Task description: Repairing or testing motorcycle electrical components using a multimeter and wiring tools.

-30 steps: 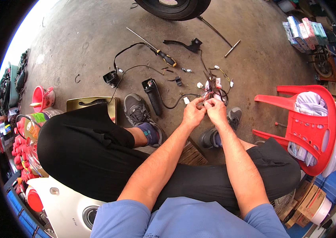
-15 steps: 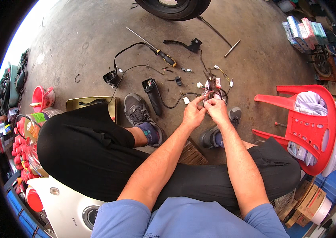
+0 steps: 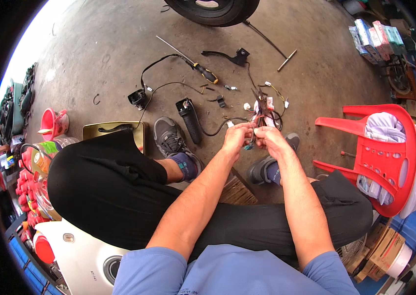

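My left hand (image 3: 237, 138) and my right hand (image 3: 271, 139) are close together over the floor between my shoes, fingers pinched on thin wires (image 3: 255, 129). A small bluish piece (image 3: 248, 146) shows beneath the left fingers; its kind is unclear. Just beyond lies a tangled wiring harness (image 3: 267, 118) with white connectors. A black cable runs from it to a black handlebar grip (image 3: 191, 123) at the left. Another wire leads up to a black brake lever (image 3: 237, 55). The fingertips partly hide what they hold.
A screwdriver (image 3: 203, 70), a black switch housing (image 3: 137, 98) and a small black clamp (image 3: 220, 101) lie on the floor. A metal tray (image 3: 114, 123) stands by my left knee. At the right is a red plastic chair (image 3: 380, 162); a tyre (image 3: 213, 14) stands at the far edge.
Both hands have drawn slightly toward me and turned, the fingers still on the wires. The bluish piece now shows below the left fingers. The parts on the floor look unmoved.
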`<state>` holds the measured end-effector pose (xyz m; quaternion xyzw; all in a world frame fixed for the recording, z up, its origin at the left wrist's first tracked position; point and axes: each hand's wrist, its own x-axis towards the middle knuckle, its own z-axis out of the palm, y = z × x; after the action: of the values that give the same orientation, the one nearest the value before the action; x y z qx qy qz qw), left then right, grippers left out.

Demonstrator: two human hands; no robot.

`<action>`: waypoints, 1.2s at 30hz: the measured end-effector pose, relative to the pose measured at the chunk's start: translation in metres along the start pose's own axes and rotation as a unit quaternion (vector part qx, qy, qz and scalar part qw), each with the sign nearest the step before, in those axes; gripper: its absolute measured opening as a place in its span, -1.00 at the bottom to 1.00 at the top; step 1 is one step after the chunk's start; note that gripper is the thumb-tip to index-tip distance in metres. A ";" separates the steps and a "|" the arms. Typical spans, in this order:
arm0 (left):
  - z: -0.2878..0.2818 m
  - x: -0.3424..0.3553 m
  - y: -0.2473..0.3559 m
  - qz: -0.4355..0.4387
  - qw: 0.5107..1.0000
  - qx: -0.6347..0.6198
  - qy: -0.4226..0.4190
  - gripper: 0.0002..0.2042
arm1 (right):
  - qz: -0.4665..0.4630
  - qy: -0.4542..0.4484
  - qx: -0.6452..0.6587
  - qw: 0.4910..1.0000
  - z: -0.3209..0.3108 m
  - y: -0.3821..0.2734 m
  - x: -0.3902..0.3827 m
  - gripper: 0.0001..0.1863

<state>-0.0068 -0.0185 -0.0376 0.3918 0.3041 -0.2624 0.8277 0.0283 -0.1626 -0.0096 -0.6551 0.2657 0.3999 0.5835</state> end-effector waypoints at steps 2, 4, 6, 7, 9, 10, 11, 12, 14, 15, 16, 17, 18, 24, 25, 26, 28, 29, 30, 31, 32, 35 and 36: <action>0.000 -0.001 0.004 -0.023 1.000 -0.020 -0.003 -0.78 | -0.004 -0.011 0.003 1.000 0.001 -0.002 -0.003 -0.88; -0.003 0.003 0.000 -0.016 1.000 -0.015 0.018 -0.81 | -0.007 -0.023 0.004 1.000 0.006 -0.004 -0.005 -0.87; -0.004 0.006 -0.002 -0.009 0.999 -0.008 0.038 -0.83 | -0.067 0.011 -0.049 0.996 0.009 -0.006 -0.007 -0.86; -0.004 0.007 -0.002 -0.006 0.999 0.000 0.045 -0.84 | -0.067 0.012 -0.048 0.996 0.009 -0.003 -0.005 -0.86; -0.001 0.008 -0.001 -0.002 0.999 0.007 0.051 -0.85 | -0.167 0.063 -0.137 0.974 0.009 0.004 -0.001 -0.76; 0.002 0.007 0.000 -0.003 0.998 0.008 0.060 -0.85 | -0.166 0.065 -0.137 0.974 0.009 0.007 0.000 -0.76; 0.005 0.007 0.001 -0.004 0.998 0.009 0.068 -0.85 | -0.226 0.109 -0.228 0.941 0.009 0.010 0.001 -0.71; 0.003 0.008 0.001 -0.003 0.998 0.009 0.070 -0.85 | -0.284 0.148 -0.315 0.893 0.014 0.012 0.001 -0.66; -0.005 0.010 0.000 -0.002 0.998 -0.006 0.065 -0.86 | -0.267 0.163 -0.366 0.877 0.035 0.003 -0.014 -0.67; -0.004 0.010 0.000 -0.001 0.998 -0.006 0.064 -0.86 | -0.288 0.196 -0.405 0.846 0.037 0.004 -0.017 -0.70; -0.003 0.010 0.001 -0.004 0.998 -0.008 0.065 -0.86 | -0.309 0.228 -0.442 0.811 0.039 0.004 -0.019 -0.72; -0.003 0.010 0.001 -0.007 0.998 -0.009 0.067 -0.87 | -0.316 0.239 -0.447 0.802 0.041 0.004 -0.020 -0.74; -0.002 0.011 0.001 -0.006 0.998 -0.010 0.067 -0.87 | -0.316 0.240 -0.447 0.802 0.041 0.004 -0.020 -0.74; 0.004 0.008 0.004 -0.028 0.996 -0.014 0.081 -0.86 | -0.351 0.268 -0.455 0.773 0.040 0.007 -0.019 -0.81; 0.004 0.007 0.005 -0.038 0.996 -0.027 0.078 -0.86 | -0.342 0.267 -0.432 0.790 0.041 0.007 -0.019 -0.83; 0.004 0.006 0.006 -0.049 0.995 -0.040 0.075 -0.86 | -0.332 0.266 -0.409 0.807 0.042 0.006 -0.020 -0.86; 0.004 0.002 0.009 -0.051 0.995 -0.053 0.065 -0.87 | -0.300 0.253 -0.387 0.835 0.043 0.003 -0.022 -0.85; 0.003 0.000 0.010 -0.054 0.995 -0.066 0.054 -0.87 | -0.267 0.240 -0.363 0.860 0.044 0.003 -0.022 -0.84; 0.003 0.000 0.009 -0.053 0.995 -0.065 0.053 -0.87 | -0.268 0.241 -0.363 0.859 0.041 0.005 -0.018 -0.84; 0.003 0.001 0.006 -0.048 0.996 -0.059 0.039 -0.88 | -0.268 0.237 -0.333 0.873 0.034 0.010 -0.011 -0.85; 0.003 0.003 0.003 -0.044 0.997 -0.053 0.025 -0.89 | -0.267 0.232 -0.302 0.885 0.028 0.016 -0.004 -0.85; -0.001 0.002 0.001 -0.040 0.998 -0.053 -0.014 -0.88 | -0.215 0.183 -0.121 0.952 0.026 0.018 0.002 -0.82; -0.001 0.002 0.000 -0.041 0.998 -0.053 -0.013 -0.88 | -0.215 0.183 -0.121 0.952 0.024 0.018 0.004 -0.82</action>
<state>-0.0060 -0.0182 -0.0393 0.3309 0.3223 -0.2843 0.8401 0.0109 -0.1419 -0.0232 -0.8244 0.1704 0.1674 0.5132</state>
